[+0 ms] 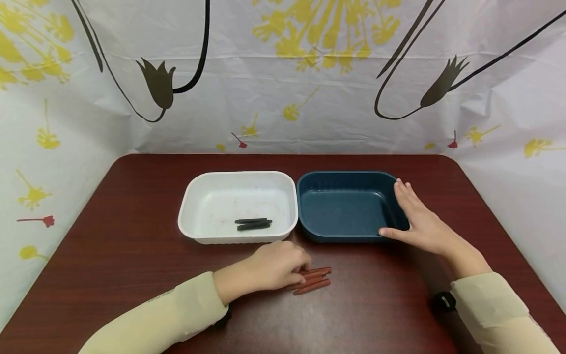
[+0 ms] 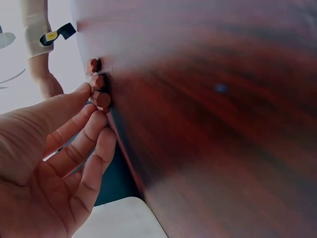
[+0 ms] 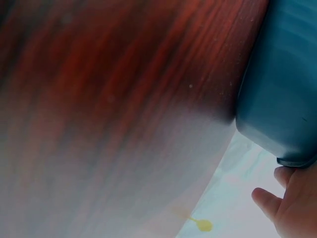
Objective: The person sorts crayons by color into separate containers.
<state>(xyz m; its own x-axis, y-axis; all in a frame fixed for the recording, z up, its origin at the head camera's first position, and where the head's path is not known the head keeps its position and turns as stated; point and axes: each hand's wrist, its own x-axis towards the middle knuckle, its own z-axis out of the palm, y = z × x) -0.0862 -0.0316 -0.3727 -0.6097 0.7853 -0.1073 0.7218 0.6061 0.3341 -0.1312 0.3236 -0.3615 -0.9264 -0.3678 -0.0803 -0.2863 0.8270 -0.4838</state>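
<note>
Several reddish-brown crayons [image 1: 312,286] lie side by side on the table, below the gap between two trays. My left hand [image 1: 276,265] reaches over their left ends, its thumb and fingertips pinching at one of them. In the left wrist view the crayons' ends [image 2: 102,99] show between thumb and fingers. My right hand [image 1: 422,226] rests at the right end of the dark blue tray [image 1: 342,237], fingers straight along the rim and thumb at the front corner. Inside the white tray [image 1: 239,239] lie a few black crayons [image 1: 254,225].
Both trays stand side by side, nearly touching, on the dark red wooden table [image 1: 132,236]. A white curtain [image 1: 336,108] with flower prints hangs behind the table and along its sides.
</note>
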